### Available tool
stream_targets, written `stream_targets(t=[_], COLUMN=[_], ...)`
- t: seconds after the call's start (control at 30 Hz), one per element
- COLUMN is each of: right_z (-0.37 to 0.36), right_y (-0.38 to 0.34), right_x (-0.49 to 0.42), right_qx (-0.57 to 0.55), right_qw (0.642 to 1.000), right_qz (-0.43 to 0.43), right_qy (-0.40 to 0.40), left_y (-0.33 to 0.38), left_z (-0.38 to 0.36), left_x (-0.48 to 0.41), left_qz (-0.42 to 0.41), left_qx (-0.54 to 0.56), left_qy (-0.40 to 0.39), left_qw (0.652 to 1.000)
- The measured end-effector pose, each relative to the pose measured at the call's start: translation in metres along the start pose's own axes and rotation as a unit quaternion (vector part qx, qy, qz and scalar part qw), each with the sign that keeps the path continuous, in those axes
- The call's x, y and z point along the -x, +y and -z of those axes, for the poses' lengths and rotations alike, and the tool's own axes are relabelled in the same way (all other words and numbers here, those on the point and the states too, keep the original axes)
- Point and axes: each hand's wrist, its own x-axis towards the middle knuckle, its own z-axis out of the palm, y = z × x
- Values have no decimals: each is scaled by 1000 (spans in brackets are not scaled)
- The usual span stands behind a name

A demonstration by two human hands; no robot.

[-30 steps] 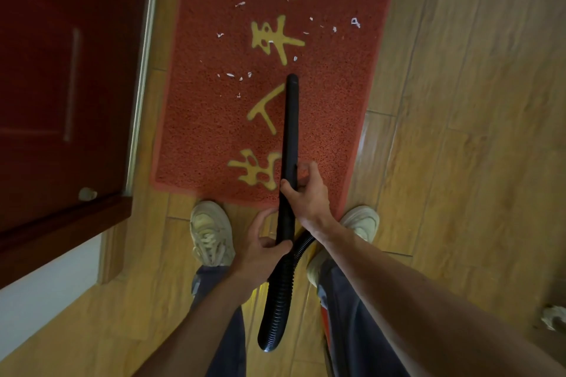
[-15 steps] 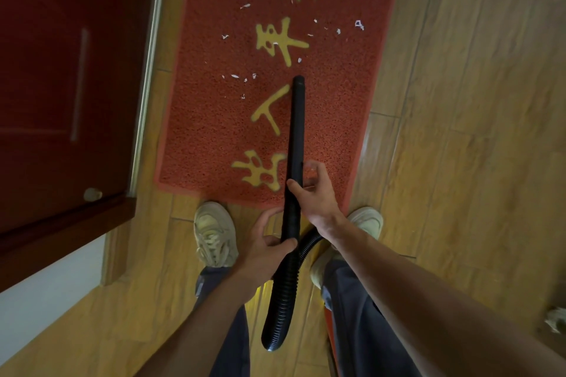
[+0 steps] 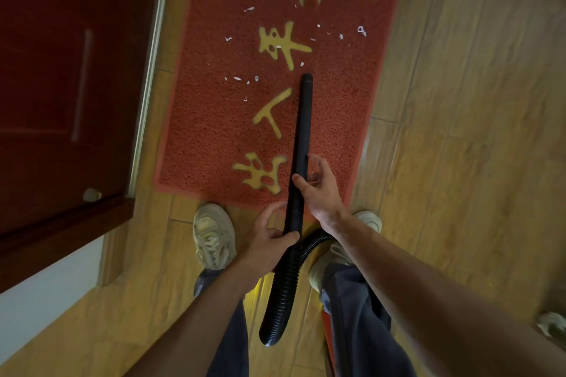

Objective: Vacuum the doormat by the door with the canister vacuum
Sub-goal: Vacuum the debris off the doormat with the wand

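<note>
A red doormat (image 3: 214,131) with yellow characters lies on the wooden floor beside a dark red door. Small white scraps (image 3: 242,79) are scattered over its middle and far part. A black vacuum wand (image 3: 303,131) points away from me, its open tip over the mat's centre near the scraps. My right hand (image 3: 318,190) grips the wand's middle. My left hand (image 3: 269,239) holds its lower end, where the ribbed black hose (image 3: 281,294) joins and curves back between my legs. The canister itself is out of view.
The dark red door (image 3: 61,86) and its frame (image 3: 150,70) run along the mat's left edge. My two pale shoes (image 3: 213,236) stand at the mat's near edge. Wooden floor (image 3: 459,147) stretches to the right. A small pale object (image 3: 554,324) lies at the far right.
The wand's tip has drifted slightly right across the mat while both hands kept their hold. The scraps lie where they were.
</note>
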Motion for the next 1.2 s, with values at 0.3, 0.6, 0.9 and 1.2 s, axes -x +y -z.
stream_targets(t=[0.3, 0.6, 0.9, 1.2], right_z=[-9, -22, -43, -54], right_y=[-12, -6, 5, 12], right_x=[-6, 1, -1, 10], right_qx=[8, 35, 91, 137], right_qw=[1000, 999, 995, 989], right_qz=[3, -1, 30, 24], right_qy=[2, -11, -27, -45], left_y=[8, -8, -21, -35], left_z=[13, 25, 42, 38], left_x=[-3, 1, 5, 18], left_qz=[-33, -5, -5, -6], left_qx=[7, 30, 32, 34], left_qy=[-7, -7, 17, 74], left_qw=[999, 1000, 999, 997])
